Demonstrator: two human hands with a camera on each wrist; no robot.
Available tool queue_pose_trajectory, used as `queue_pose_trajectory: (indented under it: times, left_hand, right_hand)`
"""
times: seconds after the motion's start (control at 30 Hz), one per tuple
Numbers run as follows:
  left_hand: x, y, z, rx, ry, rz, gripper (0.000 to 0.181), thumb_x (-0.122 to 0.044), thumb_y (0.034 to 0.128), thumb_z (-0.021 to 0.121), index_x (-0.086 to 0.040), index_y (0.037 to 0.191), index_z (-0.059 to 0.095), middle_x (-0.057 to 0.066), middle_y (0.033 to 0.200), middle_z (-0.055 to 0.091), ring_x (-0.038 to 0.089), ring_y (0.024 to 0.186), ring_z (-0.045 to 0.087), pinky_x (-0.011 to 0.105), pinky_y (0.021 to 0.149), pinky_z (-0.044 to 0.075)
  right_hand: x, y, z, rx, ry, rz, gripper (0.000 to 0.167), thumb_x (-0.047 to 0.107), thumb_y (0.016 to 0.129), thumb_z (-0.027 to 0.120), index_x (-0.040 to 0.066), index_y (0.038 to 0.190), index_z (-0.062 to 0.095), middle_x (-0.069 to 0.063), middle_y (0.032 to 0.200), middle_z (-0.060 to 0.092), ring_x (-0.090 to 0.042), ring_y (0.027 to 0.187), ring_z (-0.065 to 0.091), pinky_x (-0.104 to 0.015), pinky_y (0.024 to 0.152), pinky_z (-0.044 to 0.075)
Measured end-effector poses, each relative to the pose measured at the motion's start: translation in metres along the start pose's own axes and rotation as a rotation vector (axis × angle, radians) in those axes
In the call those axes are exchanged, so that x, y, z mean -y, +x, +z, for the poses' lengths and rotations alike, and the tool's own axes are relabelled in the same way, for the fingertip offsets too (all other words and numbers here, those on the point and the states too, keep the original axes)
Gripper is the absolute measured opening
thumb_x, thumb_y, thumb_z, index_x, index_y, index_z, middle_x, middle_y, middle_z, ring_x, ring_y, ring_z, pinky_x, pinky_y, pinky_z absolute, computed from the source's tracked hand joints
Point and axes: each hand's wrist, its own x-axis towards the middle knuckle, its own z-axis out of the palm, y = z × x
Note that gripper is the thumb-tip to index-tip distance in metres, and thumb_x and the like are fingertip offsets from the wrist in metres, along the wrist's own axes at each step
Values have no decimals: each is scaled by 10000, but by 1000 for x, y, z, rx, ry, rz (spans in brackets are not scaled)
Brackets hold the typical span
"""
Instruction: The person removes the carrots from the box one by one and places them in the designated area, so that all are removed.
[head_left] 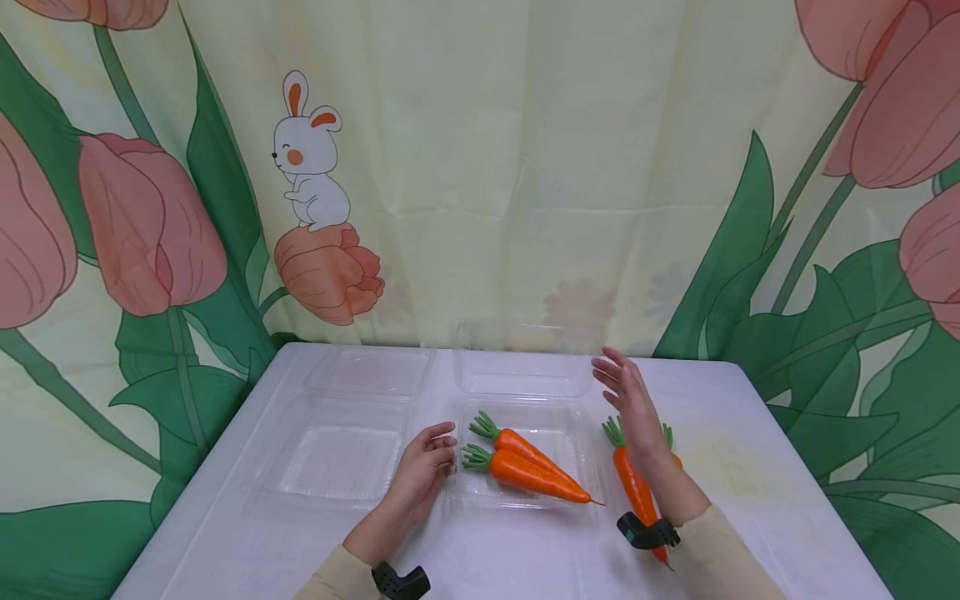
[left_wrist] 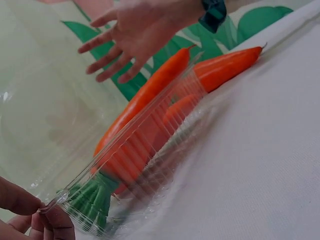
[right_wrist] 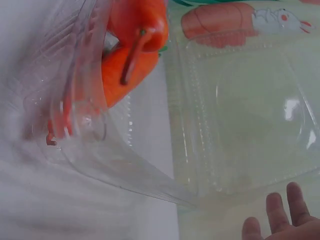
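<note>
In the head view two orange carrots [head_left: 528,475] with green tops lie side by side in an open clear container [head_left: 573,429], tips towards its right front corner. Its clear lid [head_left: 525,379] stands raised at the back. My left hand [head_left: 423,475] is at the container's left edge; in the left wrist view its thumb and fingers [left_wrist: 37,215] pinch the rim near the green tops. Right of the lid, my right hand [head_left: 637,417] is raised with fingers extended, holding nothing. The right wrist view shows its fingertips [right_wrist: 275,215] beside the lid [right_wrist: 250,120], apart from it.
Another open clear container [head_left: 337,462], with its lid [head_left: 367,371] behind, lies on the left of the white table [head_left: 750,517]. More carrots [head_left: 633,487] lie at the right, partly under my right forearm. A patterned curtain [head_left: 480,167] hangs behind the table.
</note>
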Motion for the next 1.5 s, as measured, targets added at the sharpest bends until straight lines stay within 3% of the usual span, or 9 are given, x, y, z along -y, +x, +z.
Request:
queue_pose_trajectory:
  times: [0.27,0.67,0.93,1.2,1.5]
  left_hand:
    - [1,1,0,-1,0,1,463,83,971,520,59,1430,461,70,1069,550,161,832,509,232,707,481]
    - [1,1,0,-1,-9,-10,454,83,965,520,50,1417,479,57,1047,548,163,829,513,231,715,483]
    - [-1,0,-2,-8,-11,-16,450,82,967,520,46,1414,486,70,1063,543,175,848,516,229,723,492]
    - [-2,-1,-1,-10,-12,-8,456,84,972,530,59,1423,467,72,1072,537,165,839,508,232,707,489]
    - [0,0,-2,-3,-13,-5,450,80,969,523,63,1416,475,75,1069,536,165,832,507,226,703,486]
  right_hand:
    - [-3,9,-1,38,2,41,682,617,1073,232,257,1651,207,-131,1660,318,-368,1543,272,-647,1250,139]
    - [-8,13,-3,104,-28,169,750,586,1089,170,89,1650,198,-136,1715,207,-330,1593,165,-594,1268,149]
    - [-11,16,-2,149,-70,235,745,581,1091,190,78,1637,252,-105,1735,142,-307,1609,88,-604,1251,195]
    - [-16,16,-1,190,-127,249,682,531,1105,204,78,1587,370,-109,1740,107,-360,1593,150,-607,1245,203]
    - [-24,13,0,254,-122,334,772,629,1068,254,56,1566,389,-161,1714,181,-410,1577,178,-584,1237,223]
